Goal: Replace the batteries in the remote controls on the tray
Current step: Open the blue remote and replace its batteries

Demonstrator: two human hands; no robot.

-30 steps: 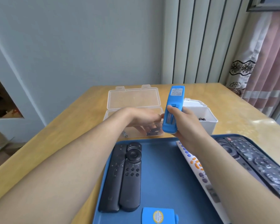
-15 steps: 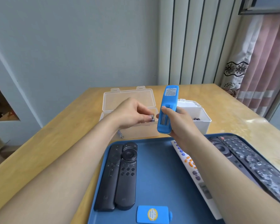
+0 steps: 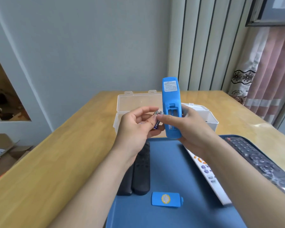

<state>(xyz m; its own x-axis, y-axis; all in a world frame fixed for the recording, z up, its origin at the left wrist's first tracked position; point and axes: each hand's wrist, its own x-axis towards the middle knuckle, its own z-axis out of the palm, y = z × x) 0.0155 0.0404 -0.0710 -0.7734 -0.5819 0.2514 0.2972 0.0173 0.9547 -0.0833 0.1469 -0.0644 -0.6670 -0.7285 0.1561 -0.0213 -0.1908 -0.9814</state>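
My right hand (image 3: 190, 127) grips a blue remote (image 3: 171, 102) upright, back side toward me, its battery compartment uncovered. My left hand (image 3: 135, 129) holds batteries (image 3: 157, 120) between the fingers, just left of the compartment, with my right thumb touching them. The remote's blue cover (image 3: 166, 199) lies on the blue tray (image 3: 168, 170). Two black remotes (image 3: 139, 175) lie on the tray's left, partly under my left forearm. A white remote (image 3: 207, 175) and dark remotes (image 3: 260, 160) lie on the right, partly hidden by my right arm.
Behind my hands, a clear plastic box (image 3: 135, 102) stands with its lid up, and a white box (image 3: 209, 119) sits to its right. The wooden table (image 3: 64, 162) extends left of the tray. A curtain (image 3: 268, 71) hangs at the far right.
My left hand came out of the clear box holding batteries and moved up beside the remote. The remote has been raised and turned so its open compartment faces me.
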